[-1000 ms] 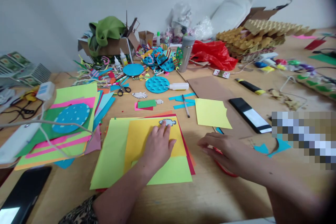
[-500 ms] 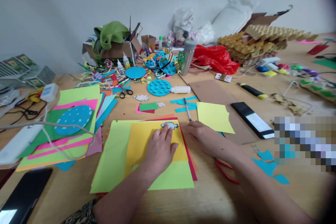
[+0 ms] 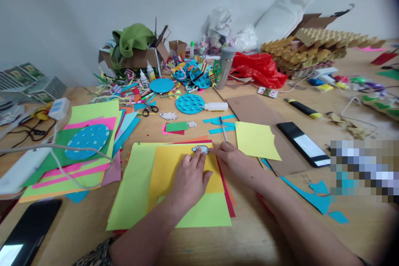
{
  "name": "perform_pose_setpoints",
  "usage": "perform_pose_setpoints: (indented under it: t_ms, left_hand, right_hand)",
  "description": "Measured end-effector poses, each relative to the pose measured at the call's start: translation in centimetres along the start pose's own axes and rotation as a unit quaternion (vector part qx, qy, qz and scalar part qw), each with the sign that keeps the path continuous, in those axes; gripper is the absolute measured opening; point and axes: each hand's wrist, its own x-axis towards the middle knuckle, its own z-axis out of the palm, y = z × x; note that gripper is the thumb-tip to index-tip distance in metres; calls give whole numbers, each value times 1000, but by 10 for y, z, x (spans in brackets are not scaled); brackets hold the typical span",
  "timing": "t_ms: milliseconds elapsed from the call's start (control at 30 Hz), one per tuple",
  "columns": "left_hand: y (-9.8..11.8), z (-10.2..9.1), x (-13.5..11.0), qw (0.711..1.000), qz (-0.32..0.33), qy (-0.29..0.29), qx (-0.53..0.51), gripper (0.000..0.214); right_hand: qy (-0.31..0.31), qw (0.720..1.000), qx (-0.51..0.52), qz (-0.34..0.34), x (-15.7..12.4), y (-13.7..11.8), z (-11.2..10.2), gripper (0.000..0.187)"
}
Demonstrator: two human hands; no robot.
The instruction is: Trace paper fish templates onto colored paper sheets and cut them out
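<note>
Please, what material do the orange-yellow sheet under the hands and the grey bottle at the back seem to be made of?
The orange-yellow sheet looks like matte craft paper: thin, flat, evenly coloured, with cut straight edges. The left hand presses it. The grey bottle seems to be brushed metal, with a dull sheen and a cap, though it could be plastic.

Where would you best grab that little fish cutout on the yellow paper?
Probably by its right end, coming from the right. The fish cutout lies flat near the top edge of the yellow sheet, with the left hand pressing just below it and the right hand fingertips already at its right end.
</note>
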Motion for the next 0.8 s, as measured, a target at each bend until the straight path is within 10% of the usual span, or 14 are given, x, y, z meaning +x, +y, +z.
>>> perform_pose_setpoints:
  t_ms: [800]
  left_hand:
    - [-2, 5, 0, 1000, 5, 5, -6, 48]
  right_hand:
    - [-1, 999, -28, 20, 3, -10, 5, 45]
